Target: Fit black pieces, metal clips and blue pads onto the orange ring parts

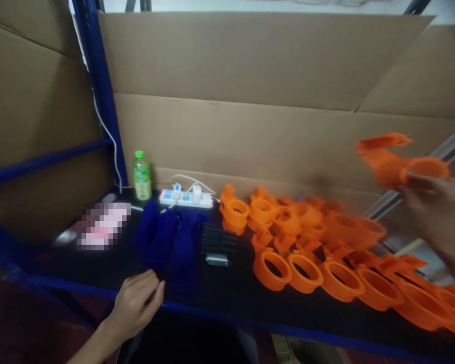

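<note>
At the right, raised above the table, my right hand [440, 199] pinches an orange plastic ring-shaped part [389, 164] by its ring, the flat arm of the part pointing up and left. Rows of similar orange ring parts [305, 273] stand on the table below it, the ones nearest the hand smeared by motion. At the front edge, left of the middle, my left hand [140, 298] is loosely closed, with nothing visible in its fingers. Just beyond it lie dark blue parts [184, 247], their shape hard to make out.
Next to the blue parts are a stack of black strips [218, 242] and a small silvery object [217, 260]. A green-capped bottle [141, 177] and a white power strip [185, 198] with plugs stand at the back, before cardboard walls [227, 131]. A blue post [98, 91] rises at left.
</note>
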The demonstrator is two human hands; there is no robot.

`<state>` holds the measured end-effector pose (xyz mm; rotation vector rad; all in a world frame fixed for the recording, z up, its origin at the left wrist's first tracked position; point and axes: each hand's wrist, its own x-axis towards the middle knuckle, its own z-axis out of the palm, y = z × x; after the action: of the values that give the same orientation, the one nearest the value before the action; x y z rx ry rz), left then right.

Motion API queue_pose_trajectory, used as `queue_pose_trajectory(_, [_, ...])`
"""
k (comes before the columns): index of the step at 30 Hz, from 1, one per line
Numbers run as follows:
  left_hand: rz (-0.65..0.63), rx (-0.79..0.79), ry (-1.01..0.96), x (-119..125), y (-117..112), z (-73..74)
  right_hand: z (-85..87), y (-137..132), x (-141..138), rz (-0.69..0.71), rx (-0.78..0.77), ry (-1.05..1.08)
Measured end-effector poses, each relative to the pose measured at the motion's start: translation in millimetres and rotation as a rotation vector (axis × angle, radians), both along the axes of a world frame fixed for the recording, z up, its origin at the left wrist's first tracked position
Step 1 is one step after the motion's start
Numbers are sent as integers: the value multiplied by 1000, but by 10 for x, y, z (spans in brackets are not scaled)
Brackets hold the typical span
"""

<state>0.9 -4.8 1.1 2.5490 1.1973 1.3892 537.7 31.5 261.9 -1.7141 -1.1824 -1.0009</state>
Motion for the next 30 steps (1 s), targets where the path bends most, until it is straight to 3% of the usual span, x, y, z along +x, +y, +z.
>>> queue_pose_trajectory(2, [-36, -93, -169, -21, -31, 54, -129, 145, -389, 185, -149, 65])
queue_pose_trajectory(3, [-60, -148, -263, -27, -40, 93, -244, 115, -655, 272, -124, 96])
queue_pose_trajectory(7, [-243, -375, -604, 28, -7, 322, -820, -393, -1939, 899, -176, 231])
queue_pose_trajectory(9, [-392, -473, -683, 117, 38, 462, -1057, -614, -2488, 1145, -330, 388])
queue_pose_trajectory(13, [-609, -559, -949, 336, 107, 704, -1334, -736, -3081, 1362, -618, 667])
queue_pose_trajectory(16, [-626, -663, -1120, 421, 110, 808, -1439, -729, -3186, 1422, -701, 753])
queue_pose_trajectory(19, [-607, -776, -1231, 411, 85, 842, -1507, -728, -3111, 1427, -677, 637])
queue_pose_trajectory(24, [-611, -975, -1359, 345, 70, 822, -1677, -525, -2760, 1089, -432, 274])
queue_pose_trajectory(30, [-571, -1038, -1340, 338, 98, 703, -1963, -208, -2498, 853, -681, -26])
